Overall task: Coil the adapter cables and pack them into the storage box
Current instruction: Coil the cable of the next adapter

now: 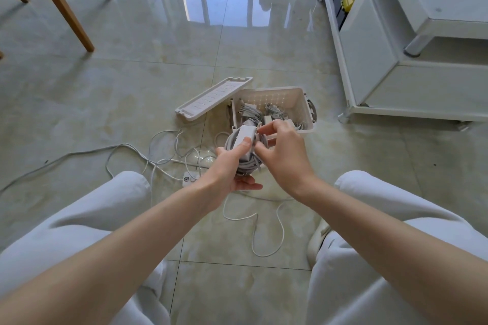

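Hands: left hand (231,167) gripped one coiled adapter cable (250,160), right hand (286,157) pinched its half-hidden end; one storage box (303,109) beyond.

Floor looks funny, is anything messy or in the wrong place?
Yes. Loose white cables sprawl tangled on the floor near the storage box, with an adapter among them, not yet coiled. The lid is off and lies beside the box.

storage box (295,97) on floor | lid (214,96) just left | coiled adapters (250,112) inside | loose cables (158,162) nearer, left
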The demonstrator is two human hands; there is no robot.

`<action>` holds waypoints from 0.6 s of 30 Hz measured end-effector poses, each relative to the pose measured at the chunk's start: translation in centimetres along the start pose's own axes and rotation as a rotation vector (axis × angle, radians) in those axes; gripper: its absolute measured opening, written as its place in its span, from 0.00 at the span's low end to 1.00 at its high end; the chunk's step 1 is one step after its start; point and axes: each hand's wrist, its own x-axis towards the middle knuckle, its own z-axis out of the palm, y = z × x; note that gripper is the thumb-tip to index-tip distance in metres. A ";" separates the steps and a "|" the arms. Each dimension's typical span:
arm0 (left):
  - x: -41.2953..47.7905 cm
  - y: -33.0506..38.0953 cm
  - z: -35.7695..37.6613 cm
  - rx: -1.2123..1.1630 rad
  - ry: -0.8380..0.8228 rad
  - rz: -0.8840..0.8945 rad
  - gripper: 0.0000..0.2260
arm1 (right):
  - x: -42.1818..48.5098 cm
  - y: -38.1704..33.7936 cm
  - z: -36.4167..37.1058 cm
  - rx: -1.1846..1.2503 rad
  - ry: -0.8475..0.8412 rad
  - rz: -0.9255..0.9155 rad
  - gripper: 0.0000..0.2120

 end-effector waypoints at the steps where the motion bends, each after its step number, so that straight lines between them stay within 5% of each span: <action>1: 0.1 -0.1 -0.1 -0.015 -0.008 -0.004 0.28 | 0.2 0.0 -0.1 -0.054 -0.010 -0.020 0.07; 6: 0.6 -0.1 -0.2 0.012 0.022 -0.010 0.28 | 0.6 -0.2 -0.6 -0.349 -0.095 -0.161 0.09; 11: 0.6 0.0 -0.1 0.103 0.086 0.013 0.21 | 0.5 -0.2 -0.2 -0.279 -0.182 -0.197 0.06; 18: 1.2 0.2 -0.6 0.165 0.108 -0.050 0.28 | 0.2 -0.8 -0.6 -0.121 -0.163 -0.226 0.05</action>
